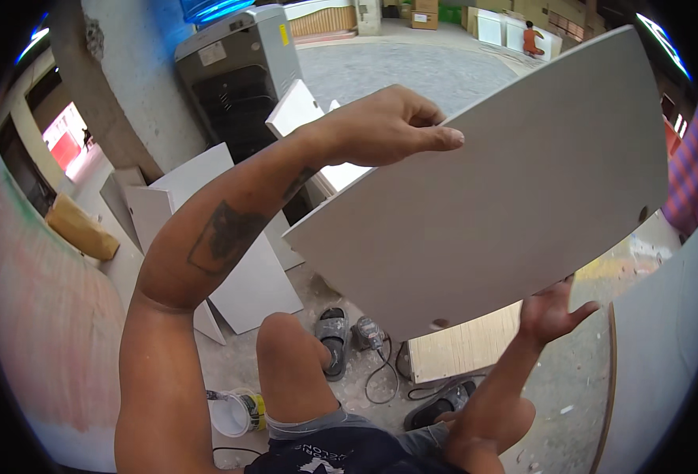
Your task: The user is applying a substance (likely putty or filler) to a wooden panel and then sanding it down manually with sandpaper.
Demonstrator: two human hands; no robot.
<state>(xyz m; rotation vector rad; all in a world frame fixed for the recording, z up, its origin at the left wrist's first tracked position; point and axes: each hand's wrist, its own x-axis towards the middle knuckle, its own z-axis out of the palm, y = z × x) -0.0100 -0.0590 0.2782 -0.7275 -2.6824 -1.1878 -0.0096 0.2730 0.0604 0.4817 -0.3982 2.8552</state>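
Brown paper-wrapped package [82, 227] far left, lying on white surface by wall. Grey machine [242, 75] far centre-left carries small yellow label near top right corner and pale rectangular label on upper front. Cardboard boxes [424, 14] far back, brown. White panel [507, 182] held up mid-air, centre-right: large, flat, matte, plain, small dark hole near right edge. Left hand [392, 126] grips panel's top edge, thumb over face. Right hand [553, 312] spread wide, palm supporting panel's lower edge.
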